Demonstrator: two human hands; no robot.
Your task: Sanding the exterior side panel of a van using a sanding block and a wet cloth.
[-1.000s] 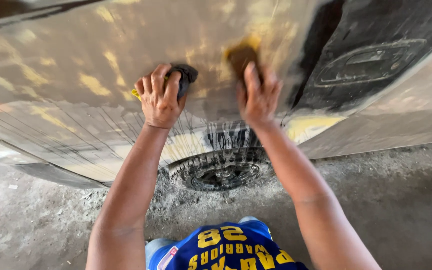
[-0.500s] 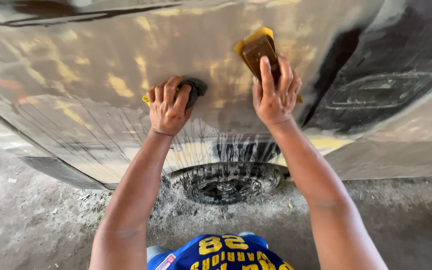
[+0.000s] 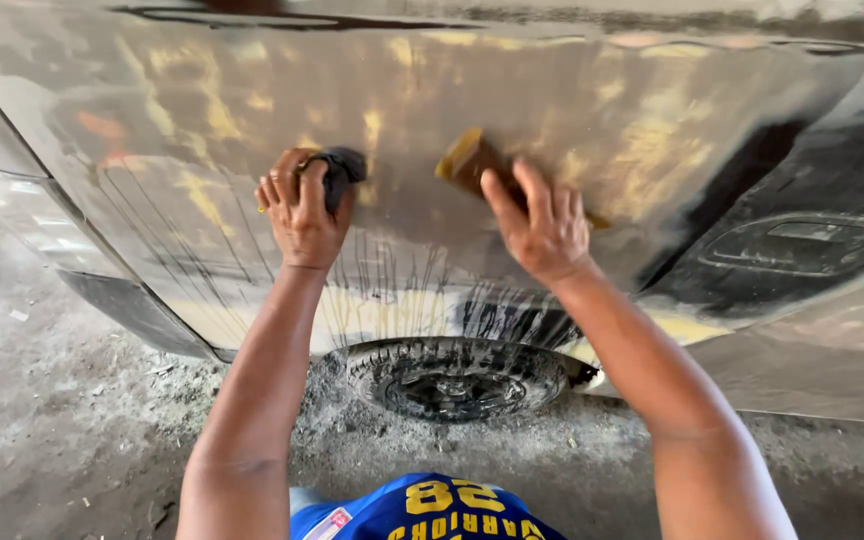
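- The left hand (image 3: 302, 215) is closed around a dark, wet wad of cloth or sponge (image 3: 340, 165), fingers curled over it, pressing it against the panel; a thin sliver of yellow shows at the edge of the fist, too small to identify.
- The right hand (image 3: 544, 225) lies flat with its fingers spread over a brown rectangular sanding block with a yellowish end (image 3: 467, 160), holding it against the same surface; whether the thumb wraps beneath the block cannot be seen.
- Both hands work on a large grey sanded car body panel patched with yellowish filler (image 3: 202, 130), which fills the upper part of the view and tilts toward the camera.
- The block sits just right of the dark wad, the two near each other but apart, both about mid-height on the panel.
- Dark streaks of dirty water (image 3: 422, 285) run down the panel below the hands.
- To the right, a black unsanded section with a recessed door handle (image 3: 802, 245) adjoins the sanded area.
- Under the panel's lower edge a black tyre (image 3: 457, 380) lies on the gritty grey concrete floor (image 3: 52, 420).
- At the bottom edge, the person's blue garment with yellow lettering (image 3: 432, 510) shows between the forearms.
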